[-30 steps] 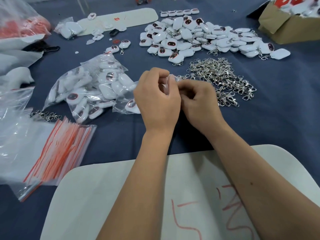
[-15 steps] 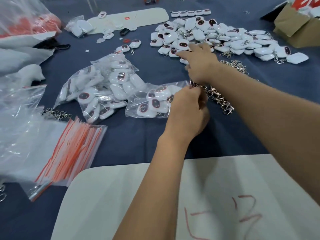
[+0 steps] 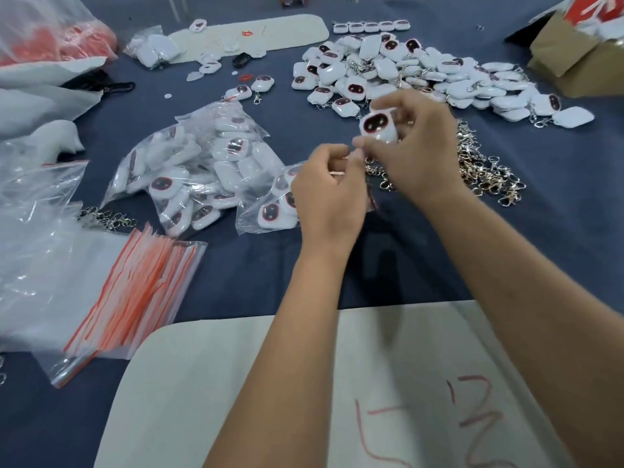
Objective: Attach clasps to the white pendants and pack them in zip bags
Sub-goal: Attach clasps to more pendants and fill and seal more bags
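My right hand (image 3: 418, 143) holds a white pendant (image 3: 377, 127) with a dark red-rimmed face, lifted above the table. My left hand (image 3: 329, 194) is just below and left of it, fingers curled and pinching something small near the pendant's lower edge; what it pinches is hidden. A heap of loose white pendants (image 3: 422, 76) lies behind the hands. A pile of metal clasps (image 3: 486, 167) lies to the right. Under my left hand lies a small zip bag (image 3: 270, 211) with a few pendants inside.
A larger clear bag of pendants (image 3: 199, 170) lies left of centre. A stack of red-striped zip bags (image 3: 135, 292) lies at the left. A white board (image 3: 236, 383) with red marks is at the near edge, a cardboard box (image 3: 574, 52) at the far right.
My right hand reached to the pendant heap, picked up one pendant and brought it back toward my left hand. My left hand rose slightly to meet it.
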A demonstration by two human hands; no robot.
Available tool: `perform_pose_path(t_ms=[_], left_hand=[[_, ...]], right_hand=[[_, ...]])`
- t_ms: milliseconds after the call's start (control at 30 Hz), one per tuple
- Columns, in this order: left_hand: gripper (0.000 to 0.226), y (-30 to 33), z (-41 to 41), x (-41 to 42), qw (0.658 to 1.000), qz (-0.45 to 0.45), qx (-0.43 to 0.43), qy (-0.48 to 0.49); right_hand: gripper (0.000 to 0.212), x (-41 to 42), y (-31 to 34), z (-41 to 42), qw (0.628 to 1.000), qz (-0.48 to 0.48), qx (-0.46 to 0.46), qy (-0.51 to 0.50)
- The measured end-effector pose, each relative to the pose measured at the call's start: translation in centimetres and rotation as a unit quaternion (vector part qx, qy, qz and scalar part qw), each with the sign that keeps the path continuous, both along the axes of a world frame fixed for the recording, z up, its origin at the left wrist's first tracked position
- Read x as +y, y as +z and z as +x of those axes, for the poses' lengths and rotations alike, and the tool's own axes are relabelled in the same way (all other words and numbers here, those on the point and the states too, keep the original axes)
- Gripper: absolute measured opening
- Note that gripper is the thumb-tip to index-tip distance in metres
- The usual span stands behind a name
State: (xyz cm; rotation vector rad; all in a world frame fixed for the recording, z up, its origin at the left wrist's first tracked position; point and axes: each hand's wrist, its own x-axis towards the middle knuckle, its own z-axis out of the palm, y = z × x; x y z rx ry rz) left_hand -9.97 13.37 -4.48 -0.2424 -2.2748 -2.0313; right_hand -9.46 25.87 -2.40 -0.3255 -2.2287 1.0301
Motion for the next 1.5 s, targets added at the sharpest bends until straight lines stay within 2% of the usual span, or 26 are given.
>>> perform_pose_path(t_ms=[133,233,367,500,600,733,1100,1233,1333,1500], left_hand=[[0.011,-0.1,0.0,0.0,0.999,-0.011,-0.003,-0.038],[0.009,-0.4,0.0,0.0,0.998,-0.030,-0.009,-0.057],[0.005,-0.3,0.1,-0.2,0.995,0.034,-0.050,-0.077],[0.002,0.0,0.0,-0.4,0.988,0.094,-0.087,-0.091],[0.006,0.0,0.0,-0.6,0.988,0.100,-0.096,-0.068],[0.007,-0.2,0.0,-0.6,0.990,0.086,-0.085,-0.077],[0.010,-0.5,-0.2,-0.8,0.994,0.052,-0.031,-0.090],[0.017,-0.6,0.0,-0.7,0.991,0.049,-0.026,-0.118],[0.025,-0.7,-0.2,-0.7,0.994,0.031,-0.027,-0.106],[0.025,-0.6,-0.1,-0.6,0.996,0.011,0.007,-0.089]], right_hand=[[0.020,-2.6,-1.9,3.8,0.999,-0.053,0.005,0.009],[0.014,-2.7,-3.0,4.4,0.999,-0.040,0.011,-0.011],[0.020,-2.0,-3.6,4.7,0.994,-0.107,0.020,0.025],[0.028,-1.5,-3.5,4.6,0.974,-0.197,0.022,0.113],[0.034,-1.3,-3.4,4.6,0.949,-0.264,0.013,0.174],[0.029,-1.1,-3.3,4.5,0.936,-0.308,0.014,0.172],[0.022,-1.2,-3.4,4.3,0.933,-0.322,0.021,0.160],[0.016,-1.2,-3.4,4.2,0.942,-0.312,0.037,0.115],[0.012,-1.1,-3.4,4.2,0.951,-0.293,0.038,0.088],[0.013,-1.1,-3.3,4.1,0.951,-0.294,0.034,0.092]])
